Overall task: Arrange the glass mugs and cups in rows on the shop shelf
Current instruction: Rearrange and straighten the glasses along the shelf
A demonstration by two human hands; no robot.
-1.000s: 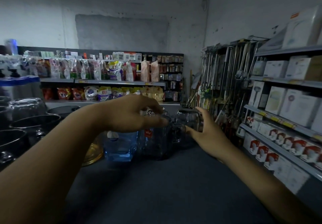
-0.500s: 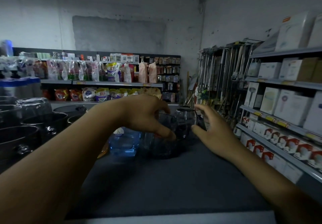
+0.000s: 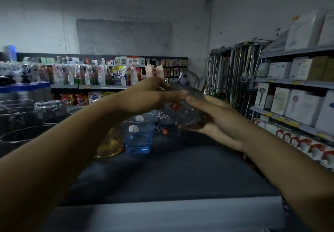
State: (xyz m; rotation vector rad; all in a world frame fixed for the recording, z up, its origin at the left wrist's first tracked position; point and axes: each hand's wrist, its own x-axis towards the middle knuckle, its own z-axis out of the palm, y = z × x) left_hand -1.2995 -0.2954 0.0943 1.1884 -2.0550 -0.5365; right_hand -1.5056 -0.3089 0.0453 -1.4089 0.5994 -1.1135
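Note:
A clear glass mug [image 3: 188,105] with a red sticker is lifted and tilted above the dark shelf top [image 3: 171,174]. My left hand [image 3: 150,96] grips its upper end from the left. My right hand [image 3: 215,118] cups it from below and the right, thumb over its side. On the shelf beneath stand a blue glass cup [image 3: 138,134] with a round label, an amber glass piece [image 3: 110,143] to its left, and another clear glass [image 3: 168,127] with a red sticker behind my hands.
Dark pots and upturned glass bowls [image 3: 48,109] crowd the left side. Boxed goods fill the grey shelves [image 3: 298,103] on the right. Hanging utensils [image 3: 233,74] and shelves of packets stand at the back. The shelf's pale front edge [image 3: 162,212] runs near me.
Both hands have closed on the clear mug and raised it off the shelf, tilting it. The blue cup and the amber piece stay where they were.

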